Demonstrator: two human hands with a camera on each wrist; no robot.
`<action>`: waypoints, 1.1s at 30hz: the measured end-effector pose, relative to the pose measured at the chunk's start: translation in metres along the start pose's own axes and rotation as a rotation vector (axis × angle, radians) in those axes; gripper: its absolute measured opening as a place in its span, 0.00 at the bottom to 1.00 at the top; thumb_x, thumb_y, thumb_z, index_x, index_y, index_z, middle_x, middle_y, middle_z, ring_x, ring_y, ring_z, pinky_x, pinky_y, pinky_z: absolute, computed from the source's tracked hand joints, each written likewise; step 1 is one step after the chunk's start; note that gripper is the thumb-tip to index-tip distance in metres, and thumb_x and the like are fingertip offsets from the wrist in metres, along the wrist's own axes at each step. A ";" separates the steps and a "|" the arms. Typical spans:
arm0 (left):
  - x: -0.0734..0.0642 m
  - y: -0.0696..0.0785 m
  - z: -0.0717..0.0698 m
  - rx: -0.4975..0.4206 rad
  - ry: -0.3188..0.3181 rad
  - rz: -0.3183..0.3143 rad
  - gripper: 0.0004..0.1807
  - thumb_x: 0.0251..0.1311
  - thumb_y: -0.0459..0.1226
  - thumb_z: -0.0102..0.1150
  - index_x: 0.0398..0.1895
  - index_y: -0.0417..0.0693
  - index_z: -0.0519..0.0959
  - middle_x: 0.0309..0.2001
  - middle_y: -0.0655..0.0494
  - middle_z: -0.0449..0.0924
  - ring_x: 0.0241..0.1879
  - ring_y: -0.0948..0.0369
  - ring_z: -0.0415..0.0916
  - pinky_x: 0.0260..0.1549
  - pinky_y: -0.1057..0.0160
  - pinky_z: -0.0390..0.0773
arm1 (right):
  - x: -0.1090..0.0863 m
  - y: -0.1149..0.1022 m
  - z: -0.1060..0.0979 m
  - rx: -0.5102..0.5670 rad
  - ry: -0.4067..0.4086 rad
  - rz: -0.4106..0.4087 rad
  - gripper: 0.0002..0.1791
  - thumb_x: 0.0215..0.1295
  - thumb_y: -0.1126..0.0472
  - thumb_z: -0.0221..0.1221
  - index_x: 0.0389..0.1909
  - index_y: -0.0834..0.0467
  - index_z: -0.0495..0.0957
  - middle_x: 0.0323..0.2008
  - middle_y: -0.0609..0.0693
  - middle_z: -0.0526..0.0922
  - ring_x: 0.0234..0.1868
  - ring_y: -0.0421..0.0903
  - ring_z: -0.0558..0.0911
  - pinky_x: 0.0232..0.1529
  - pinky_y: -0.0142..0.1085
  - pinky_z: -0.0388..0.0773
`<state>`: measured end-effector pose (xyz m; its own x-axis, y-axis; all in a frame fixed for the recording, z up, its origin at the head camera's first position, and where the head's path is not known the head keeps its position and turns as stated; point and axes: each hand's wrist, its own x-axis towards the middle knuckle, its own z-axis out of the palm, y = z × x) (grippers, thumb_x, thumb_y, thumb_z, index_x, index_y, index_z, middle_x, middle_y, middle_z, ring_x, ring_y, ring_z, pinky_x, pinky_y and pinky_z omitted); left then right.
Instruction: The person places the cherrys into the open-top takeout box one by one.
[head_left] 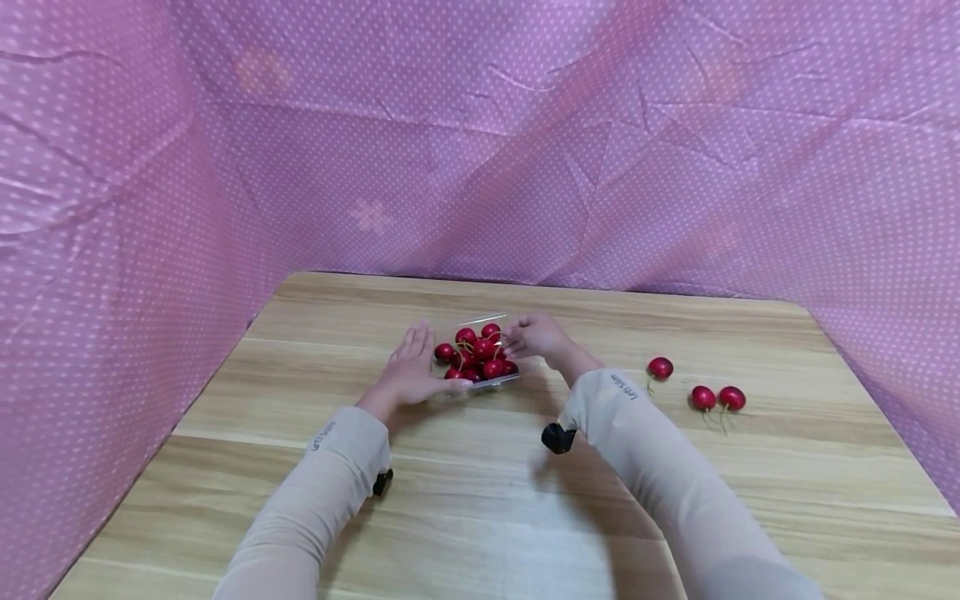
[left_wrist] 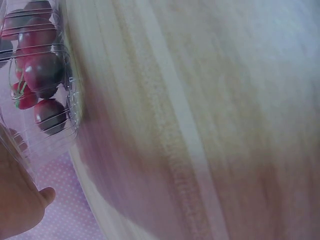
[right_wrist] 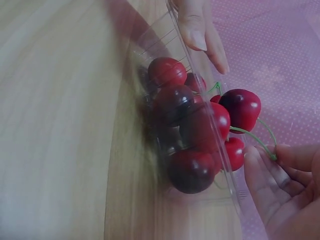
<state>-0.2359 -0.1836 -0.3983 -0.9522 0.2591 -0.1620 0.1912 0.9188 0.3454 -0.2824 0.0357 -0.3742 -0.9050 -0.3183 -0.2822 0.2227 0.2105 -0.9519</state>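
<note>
A clear plastic box (head_left: 501,381) filled with several red cherries (head_left: 483,348) stands on the table. Along its left side lies my left hand (head_left: 408,371), fingers straight and thumb along the near edge; the left wrist view shows only part of this hand (left_wrist: 20,200). On the box's other side, my right hand (head_left: 538,337) pinches the joined tip of green stems (right_wrist: 274,156) between thumb and finger. Those stems lead to a dark red cherry (right_wrist: 241,109) and another cherry at the top of the heap, near the rim (right_wrist: 227,172).
To the right on the wooden table (head_left: 465,517) lie a single cherry (head_left: 660,368) and a pair of cherries (head_left: 702,398) with stems. Pink dotted cloth (head_left: 480,167) hangs behind the table and at both sides.
</note>
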 end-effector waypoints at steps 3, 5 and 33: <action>0.000 0.001 -0.001 -0.001 0.000 0.004 0.66 0.30 0.77 0.36 0.65 0.39 0.35 0.66 0.48 0.24 0.63 0.52 0.22 0.59 0.51 0.36 | 0.026 0.025 -0.010 0.041 0.000 -0.041 0.08 0.60 0.70 0.49 0.35 0.72 0.72 0.30 0.64 0.77 0.29 0.53 0.79 0.32 0.39 0.77; 0.000 0.002 -0.001 -0.002 -0.001 0.003 0.66 0.30 0.76 0.36 0.65 0.39 0.35 0.66 0.49 0.23 0.63 0.52 0.22 0.59 0.52 0.36 | 0.046 0.045 -0.017 0.060 -0.008 -0.054 0.08 0.59 0.68 0.51 0.35 0.70 0.72 0.29 0.63 0.78 0.28 0.53 0.79 0.30 0.39 0.77; 0.000 0.001 -0.004 -0.009 -0.008 0.010 0.63 0.36 0.74 0.40 0.65 0.38 0.35 0.66 0.48 0.24 0.63 0.52 0.22 0.59 0.50 0.36 | -0.028 0.005 -0.023 0.113 0.109 0.023 0.13 0.60 0.73 0.46 0.43 0.79 0.65 0.27 0.63 0.77 0.26 0.47 0.78 0.39 0.40 0.75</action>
<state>-0.2370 -0.1841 -0.3948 -0.9483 0.2704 -0.1660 0.1984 0.9136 0.3549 -0.2646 0.0673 -0.3680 -0.9318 -0.2113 -0.2952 0.2778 0.1088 -0.9545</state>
